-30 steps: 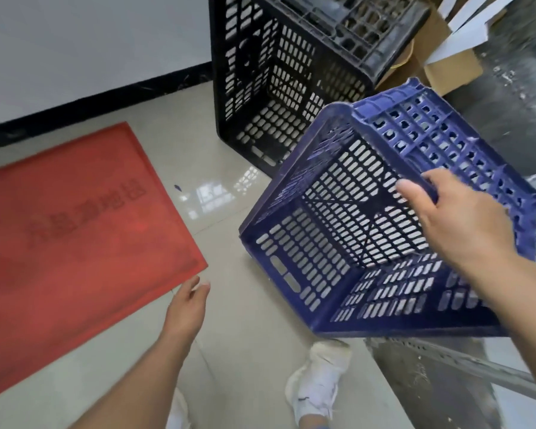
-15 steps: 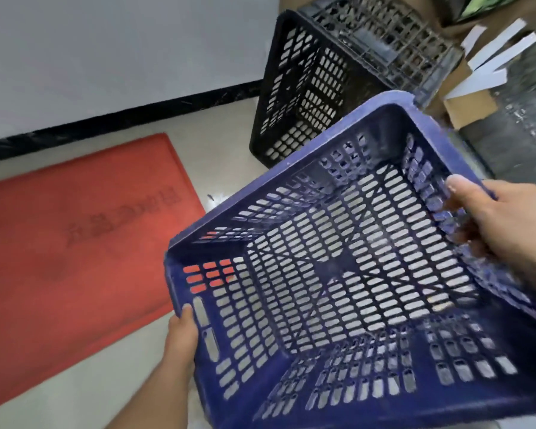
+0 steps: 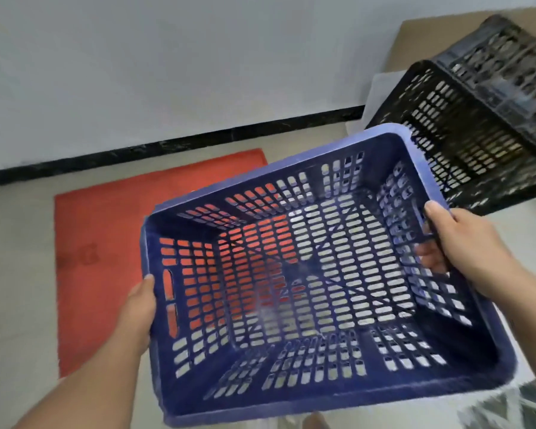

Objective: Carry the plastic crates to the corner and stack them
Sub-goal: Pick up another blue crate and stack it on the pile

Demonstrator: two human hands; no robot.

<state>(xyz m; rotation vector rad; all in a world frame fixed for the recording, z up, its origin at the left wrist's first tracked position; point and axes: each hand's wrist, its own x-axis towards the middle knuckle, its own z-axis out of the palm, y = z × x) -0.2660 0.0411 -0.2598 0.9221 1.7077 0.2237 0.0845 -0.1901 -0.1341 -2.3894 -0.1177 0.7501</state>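
An empty blue plastic crate (image 3: 307, 394) with slotted walls fills the middle of the view, held above the floor with its open top facing me. My left hand (image 3: 138, 308) grips its left rim beside the handle slot. My right hand (image 3: 458, 249) clasps the right rim, fingers inside the crate. A black plastic crate (image 3: 452, 131) stands tilted on its side at the upper right, behind the blue one, apart from both hands.
A red floor mat (image 3: 106, 236) lies on the pale tiles under and left of the blue crate. A white wall with a black skirting (image 3: 167, 144) runs behind. Brown cardboard (image 3: 415, 41) leans behind the black crate. A metal frame edge shows at the bottom right.
The blue crate has swung from hanging in my right hand to open side up in front of me. My left hand came up and took its left rim. The view has turned left.
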